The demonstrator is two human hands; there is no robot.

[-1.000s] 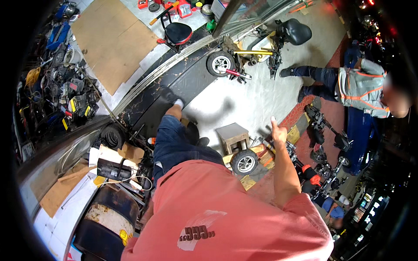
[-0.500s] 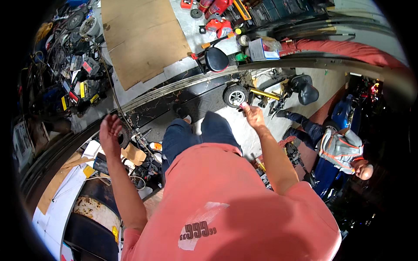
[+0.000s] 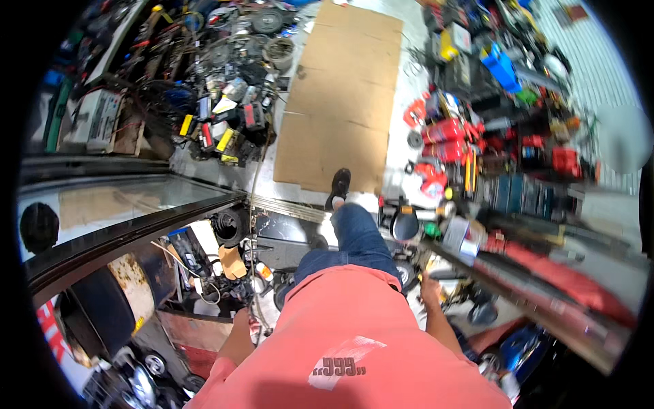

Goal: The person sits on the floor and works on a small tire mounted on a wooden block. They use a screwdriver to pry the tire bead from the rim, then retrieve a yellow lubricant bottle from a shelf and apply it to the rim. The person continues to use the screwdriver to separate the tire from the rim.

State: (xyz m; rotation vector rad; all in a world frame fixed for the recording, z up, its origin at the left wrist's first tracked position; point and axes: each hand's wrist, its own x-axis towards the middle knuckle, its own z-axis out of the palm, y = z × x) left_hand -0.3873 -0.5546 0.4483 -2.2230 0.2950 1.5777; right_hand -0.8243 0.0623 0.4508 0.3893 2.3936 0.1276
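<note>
My right hand hangs low at my right side, its fingers drawn together. Whatever they hold, if anything, is too small and blurred to make out. Beside it lie a small wheel and the parts of a scooter-like machine with a dark seat. My left hand is down at my left side, seen end-on past the forearm, and its fingers do not show. Near it are a tan piece of cardboard and an orange-and-white bottle. One dark shoe is over the large cardboard sheet.
A metal door track crosses the floor at my feet. Batteries and scrap parts pile up at far left; red fire extinguishers and tool cases stand at right. A glass door panel is at left, a rusty drum below it.
I have stepped forward with one leg across the track, and my view has turned right. Both hands have dropped from raised positions to my sides. The person in a vest has left view.
</note>
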